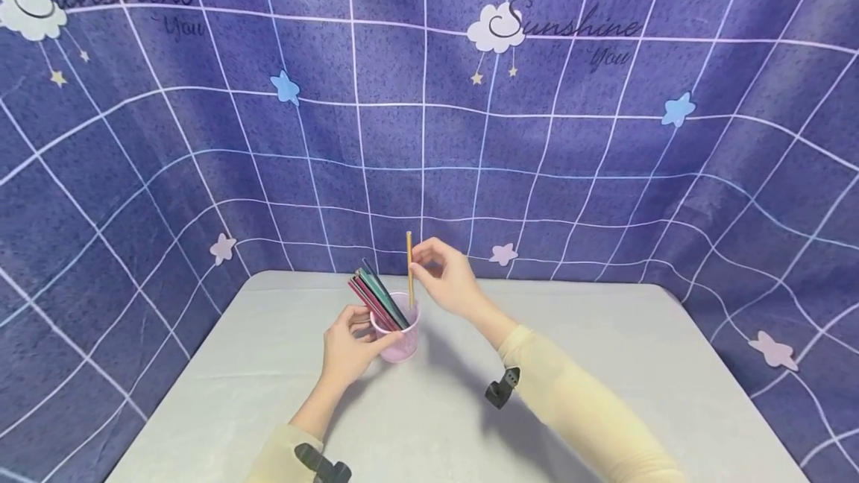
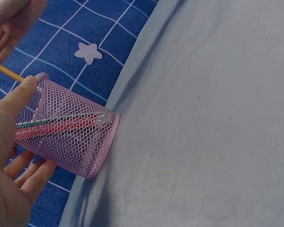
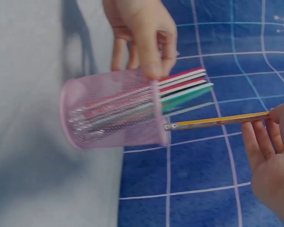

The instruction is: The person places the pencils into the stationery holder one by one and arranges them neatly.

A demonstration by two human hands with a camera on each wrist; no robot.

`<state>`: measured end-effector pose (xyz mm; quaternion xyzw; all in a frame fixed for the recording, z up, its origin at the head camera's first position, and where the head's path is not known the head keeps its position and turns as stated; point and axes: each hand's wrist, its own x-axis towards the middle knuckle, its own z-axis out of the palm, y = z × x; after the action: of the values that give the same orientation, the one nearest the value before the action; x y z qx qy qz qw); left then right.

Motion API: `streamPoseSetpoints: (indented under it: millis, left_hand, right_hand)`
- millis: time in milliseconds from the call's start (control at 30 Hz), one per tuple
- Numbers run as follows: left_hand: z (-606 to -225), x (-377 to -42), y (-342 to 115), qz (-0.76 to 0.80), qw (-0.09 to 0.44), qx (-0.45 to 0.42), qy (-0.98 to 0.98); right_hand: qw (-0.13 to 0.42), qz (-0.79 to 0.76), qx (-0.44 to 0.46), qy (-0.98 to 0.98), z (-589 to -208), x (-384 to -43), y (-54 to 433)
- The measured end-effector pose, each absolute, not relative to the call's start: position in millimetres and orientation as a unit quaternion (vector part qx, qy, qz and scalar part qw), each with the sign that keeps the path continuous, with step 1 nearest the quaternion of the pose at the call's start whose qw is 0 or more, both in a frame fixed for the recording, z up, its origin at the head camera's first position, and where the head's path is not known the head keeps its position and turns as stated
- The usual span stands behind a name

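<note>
A pink mesh pen cup (image 1: 400, 351) stands on the table, with my left hand (image 1: 345, 349) gripping it from the left side. The left thumb lies at the rim, and the other fingers reach round the far side. Several pencils or pens (image 1: 377, 298), red, green and dark, lean leftward out of the cup. My right hand (image 1: 451, 279) pinches a slim yellow pencil (image 3: 217, 121) between thumb and fingertips. That pencil is nearly upright, its silver lower end right at the cup's mouth, apart from the leaning bundle.
A pale cloth covers the table (image 1: 570, 341), whose back edge lies just behind the cup. Beyond it hangs a blue gridded curtain (image 1: 416, 133) with stars and clouds. Dark straps with small devices (image 1: 499, 387) sit on both sleeved forearms.
</note>
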<state>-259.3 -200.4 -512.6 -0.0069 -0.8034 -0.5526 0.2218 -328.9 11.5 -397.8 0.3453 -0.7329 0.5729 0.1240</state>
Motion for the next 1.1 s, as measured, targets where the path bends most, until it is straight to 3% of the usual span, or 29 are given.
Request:
streamPoseSetpoints:
  millis: [467,1100]
  left_hand:
    - [-512,-259,-200,-0.545,0.221,-0.008,-0.809]
    - [-510,-258,-199,-0.557,0.222,-0.014,-0.8]
  right_hand:
    - [0.119,0.485,0.342,-0.796,-431,-335,-11]
    - [0.16,0.397,0.349,-0.833,-432,-330,-33]
